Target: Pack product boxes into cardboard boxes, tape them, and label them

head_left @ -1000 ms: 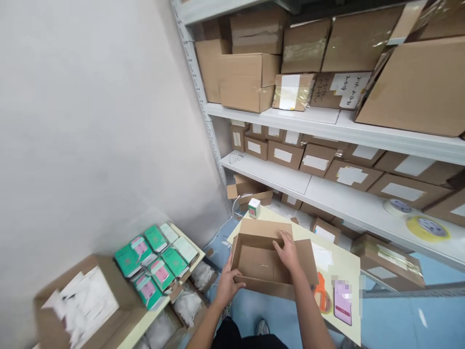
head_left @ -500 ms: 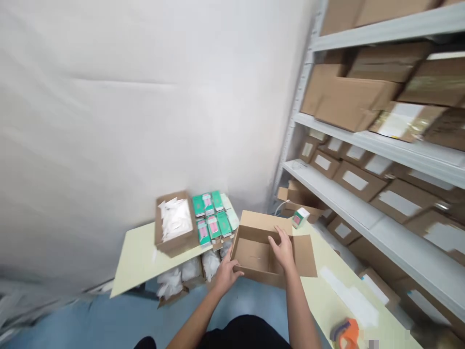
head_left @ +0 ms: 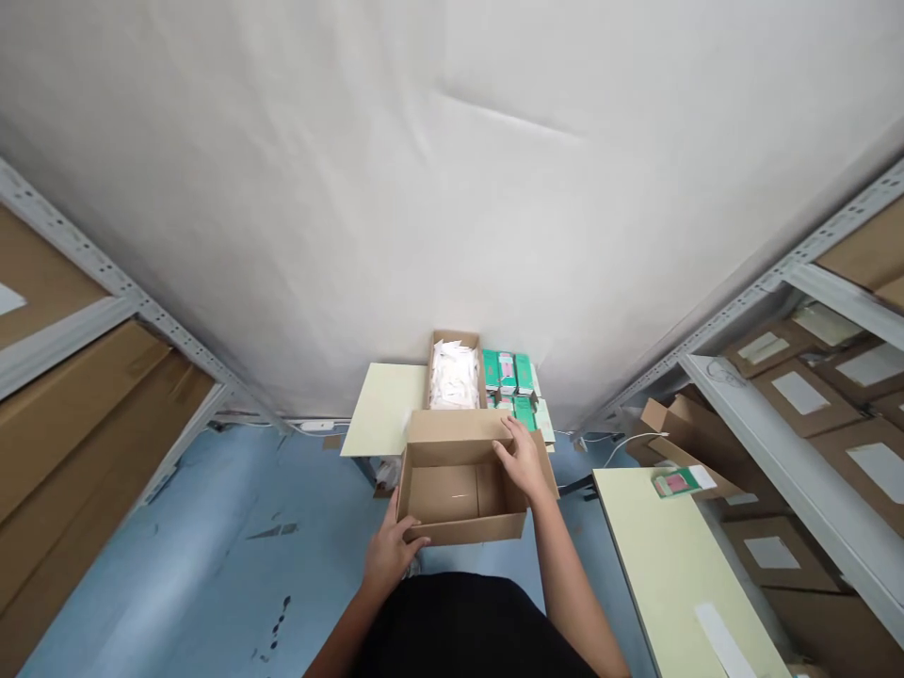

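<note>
An open cardboard box (head_left: 444, 492) with nothing inside is held in front of my body, its far flap raised and its right flap folded outward. My left hand (head_left: 390, 548) grips the near left corner, thumb over the front wall. At the right side my right hand (head_left: 523, 459) holds the box by its wall and flap, fingers over the far edge. Beyond it, on a small table (head_left: 392, 400), stand a carton of white packets (head_left: 454, 375) and several green boxes (head_left: 507, 371). The box partly covers the nearer green ones.
A pale table (head_left: 670, 556) on the right carries a green and white box (head_left: 682, 481). Shelves of cardboard boxes (head_left: 773, 553) line the right side; a rack with large boxes (head_left: 105, 405) stands left. An opened carton (head_left: 678, 428) is by the right shelf. A white cable (head_left: 632, 440) hangs there.
My view has swung left, so the small table is now straight ahead. The cardboard box has come along in both hands, away from the right-hand table.
</note>
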A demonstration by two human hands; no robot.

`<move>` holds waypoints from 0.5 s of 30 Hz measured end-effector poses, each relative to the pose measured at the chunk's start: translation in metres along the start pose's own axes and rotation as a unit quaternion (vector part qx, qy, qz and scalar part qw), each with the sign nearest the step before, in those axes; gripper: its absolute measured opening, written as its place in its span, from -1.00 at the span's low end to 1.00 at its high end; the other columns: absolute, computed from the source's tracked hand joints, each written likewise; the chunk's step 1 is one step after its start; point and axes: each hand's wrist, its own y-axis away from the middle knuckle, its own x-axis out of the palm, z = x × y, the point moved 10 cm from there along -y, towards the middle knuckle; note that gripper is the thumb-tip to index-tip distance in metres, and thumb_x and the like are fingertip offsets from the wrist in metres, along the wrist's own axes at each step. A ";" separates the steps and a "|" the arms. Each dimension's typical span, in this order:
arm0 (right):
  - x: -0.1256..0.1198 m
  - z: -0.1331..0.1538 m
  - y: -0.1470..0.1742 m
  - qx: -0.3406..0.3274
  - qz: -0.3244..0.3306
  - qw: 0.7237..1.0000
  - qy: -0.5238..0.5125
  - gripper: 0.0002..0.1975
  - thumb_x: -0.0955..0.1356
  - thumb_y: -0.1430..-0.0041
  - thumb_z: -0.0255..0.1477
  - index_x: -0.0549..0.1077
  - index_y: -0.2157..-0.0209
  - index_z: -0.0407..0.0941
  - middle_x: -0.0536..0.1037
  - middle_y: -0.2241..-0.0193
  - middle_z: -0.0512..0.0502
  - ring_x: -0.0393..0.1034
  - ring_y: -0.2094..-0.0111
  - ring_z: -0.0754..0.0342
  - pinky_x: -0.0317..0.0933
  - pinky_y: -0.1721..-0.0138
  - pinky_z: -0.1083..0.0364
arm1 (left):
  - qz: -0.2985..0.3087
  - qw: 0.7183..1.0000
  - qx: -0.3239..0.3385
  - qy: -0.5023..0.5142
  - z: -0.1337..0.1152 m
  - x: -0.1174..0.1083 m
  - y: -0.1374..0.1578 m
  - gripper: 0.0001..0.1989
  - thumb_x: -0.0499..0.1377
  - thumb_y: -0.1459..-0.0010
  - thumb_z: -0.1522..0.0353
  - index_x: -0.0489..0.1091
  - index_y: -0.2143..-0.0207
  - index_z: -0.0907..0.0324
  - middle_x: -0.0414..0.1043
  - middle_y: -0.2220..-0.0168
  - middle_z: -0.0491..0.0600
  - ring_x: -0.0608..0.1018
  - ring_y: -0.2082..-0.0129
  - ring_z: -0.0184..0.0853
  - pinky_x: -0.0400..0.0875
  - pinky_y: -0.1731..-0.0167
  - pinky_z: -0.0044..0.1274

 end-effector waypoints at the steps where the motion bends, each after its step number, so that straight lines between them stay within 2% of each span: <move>1: 0.018 0.003 -0.004 0.000 0.010 1.000 0.005 -0.47 0.35 -0.30 -0.27 0.40 -0.26 -0.08 0.36 -0.32 -0.28 0.20 -0.36 -0.18 0.13 -0.36 -0.22 | 0.002 1.000 -0.016 -0.002 0.015 -0.006 0.000 -0.92 0.38 -0.07 0.33 0.57 0.35 0.08 0.01 -0.49 -0.04 0.62 -0.06 -0.03 0.60 0.09 -0.33; 5: 0.080 0.016 -0.018 0.006 0.040 0.999 0.026 -0.39 0.35 -0.28 -0.27 0.31 -0.33 -0.07 0.24 -0.38 -0.29 0.08 -0.42 -0.19 0.06 -0.38 -0.24 | 0.026 0.998 -0.056 -0.022 0.055 -0.029 -0.013 -0.89 0.37 -0.09 0.30 0.58 0.29 0.07 -0.06 -0.51 -0.02 0.64 -0.02 -0.04 0.60 0.10 -0.32; 8: 0.109 0.025 -0.026 0.023 0.053 0.997 0.046 -0.32 0.37 -0.26 -0.29 0.23 -0.38 -0.05 0.12 -0.44 -0.28 0.00 -0.45 -0.21 0.04 -0.39 -0.25 | 0.045 0.997 -0.054 -0.038 0.068 -0.045 -0.030 -0.88 0.37 -0.10 0.29 0.58 0.28 0.07 -0.11 -0.52 -0.02 0.64 0.01 -0.03 0.58 0.07 -0.30; 11: 0.122 0.028 -0.033 0.033 0.068 0.994 0.075 -0.31 0.39 -0.24 -0.29 0.24 -0.37 -0.02 0.04 -0.46 -0.25 -0.04 -0.46 -0.20 0.05 -0.39 -0.22 | 0.062 0.996 -0.044 -0.038 0.077 -0.050 -0.045 -0.87 0.38 -0.10 0.28 0.57 0.28 0.08 -0.12 -0.52 -0.02 0.64 0.02 -0.02 0.57 0.06 -0.29; 15: 0.121 0.020 -0.047 0.027 0.075 0.991 0.110 -0.31 0.39 -0.23 -0.32 0.24 -0.37 -0.05 0.04 -0.46 -0.28 -0.06 -0.47 -0.18 0.02 -0.40 -0.20 | 0.075 0.997 -0.026 -0.021 0.086 -0.036 -0.059 -0.88 0.37 -0.11 0.29 0.56 0.28 0.09 -0.12 -0.52 -0.01 0.62 -0.03 -0.02 0.56 0.06 -0.31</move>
